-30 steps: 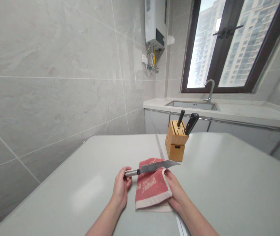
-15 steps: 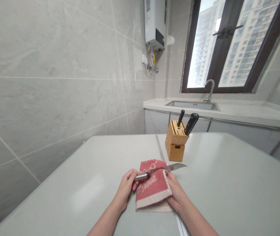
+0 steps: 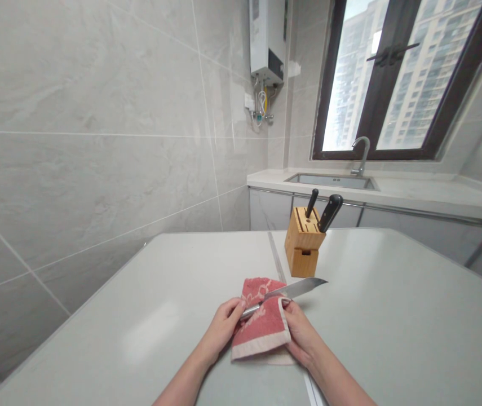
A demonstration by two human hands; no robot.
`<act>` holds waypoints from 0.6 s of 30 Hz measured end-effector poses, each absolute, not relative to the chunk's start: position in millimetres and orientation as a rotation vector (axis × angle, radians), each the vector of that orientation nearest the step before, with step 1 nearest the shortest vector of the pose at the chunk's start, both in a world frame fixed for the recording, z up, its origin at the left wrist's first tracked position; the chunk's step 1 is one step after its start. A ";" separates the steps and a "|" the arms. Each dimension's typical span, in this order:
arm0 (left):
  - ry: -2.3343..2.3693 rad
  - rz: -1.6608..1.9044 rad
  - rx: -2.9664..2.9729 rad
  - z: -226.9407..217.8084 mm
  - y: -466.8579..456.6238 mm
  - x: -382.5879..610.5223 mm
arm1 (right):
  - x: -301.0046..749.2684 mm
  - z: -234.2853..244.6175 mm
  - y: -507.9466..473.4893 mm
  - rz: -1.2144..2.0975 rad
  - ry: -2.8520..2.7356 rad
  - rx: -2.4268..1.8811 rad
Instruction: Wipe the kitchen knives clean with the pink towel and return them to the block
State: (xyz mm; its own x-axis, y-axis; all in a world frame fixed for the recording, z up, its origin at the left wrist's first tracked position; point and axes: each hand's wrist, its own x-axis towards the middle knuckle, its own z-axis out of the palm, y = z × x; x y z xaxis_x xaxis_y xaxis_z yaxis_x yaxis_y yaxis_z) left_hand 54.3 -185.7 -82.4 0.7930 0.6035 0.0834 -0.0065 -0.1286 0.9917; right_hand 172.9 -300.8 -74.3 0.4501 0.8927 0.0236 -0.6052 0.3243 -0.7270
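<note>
My left hand [image 3: 226,321] is closed around the silver handle of a kitchen knife [image 3: 300,288]. The blade points right and slightly away from me, its tip beyond the cloth. A red towel with a pale border [image 3: 261,330] lies folded about the knife, part of it behind the blade and part in front of the handle. My right hand [image 3: 300,332] grips the towel's right edge, fingers partly hidden beneath it. Just past the blade stands a wooden knife block [image 3: 304,245] with two black-handled knives in its slots.
The pale table [image 3: 147,316] spreads under my hands, with a seam running through its middle. Behind it is a counter with a sink [image 3: 331,180] and a faucet [image 3: 363,153] below a window. A tiled wall [image 3: 97,169] borders the left side; a water heater [image 3: 266,45] hangs in the corner.
My left hand has moved right with the knife, whose tip reaches further right and a little higher. More of the blade shows clear of the towel. The knife block has stayed put.
</note>
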 end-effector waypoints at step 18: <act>0.404 0.574 1.762 -80.2 -186.2 55.8 | 173.7 -79.1 -299.4 0.988 -0.466 -0.761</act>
